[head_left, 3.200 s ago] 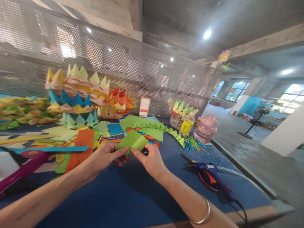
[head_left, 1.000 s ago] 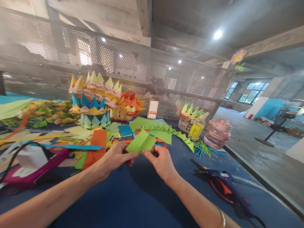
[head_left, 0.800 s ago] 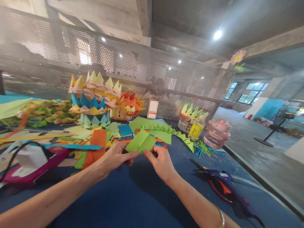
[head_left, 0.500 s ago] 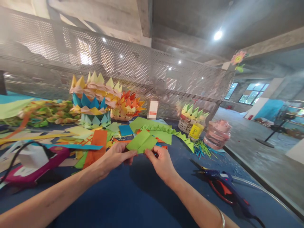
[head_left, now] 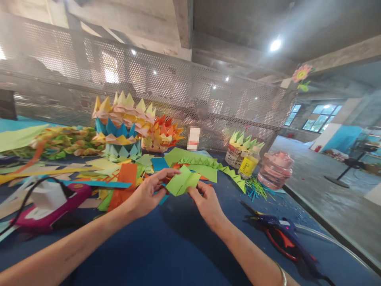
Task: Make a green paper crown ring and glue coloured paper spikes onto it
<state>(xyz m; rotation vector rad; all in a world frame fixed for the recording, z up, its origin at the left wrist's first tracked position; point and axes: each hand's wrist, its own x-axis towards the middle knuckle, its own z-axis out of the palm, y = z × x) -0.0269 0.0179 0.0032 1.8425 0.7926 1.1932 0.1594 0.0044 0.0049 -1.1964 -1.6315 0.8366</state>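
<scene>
A folded piece of light green paper (head_left: 182, 182) is between my two hands, above the dark blue table. My right hand (head_left: 205, 202) pinches its lower right edge between thumb and fingers. On the other side, my left hand (head_left: 150, 192) has its index finger along the paper's upper left edge. The left thumb is close to the left corner, with other fingers partly hidden behind. Just beyond lies a chain of folded green paper points (head_left: 205, 162), on flat green sheets (head_left: 178, 155).
Orange paper (head_left: 123, 186) and loose strips cover the left, beside a magenta power strip (head_left: 50, 212). Folded-paper crowns (head_left: 123, 149) stand behind. To the right are a glue gun (head_left: 288, 234), red-handled scissors (head_left: 278, 242), a yellow-labelled bottle (head_left: 247, 166) and a pink jar (head_left: 275, 171).
The green paper has turned and now shows a smaller, narrower outline. My left fingers have shifted up to its top edge, and the left thumb has come off its front.
</scene>
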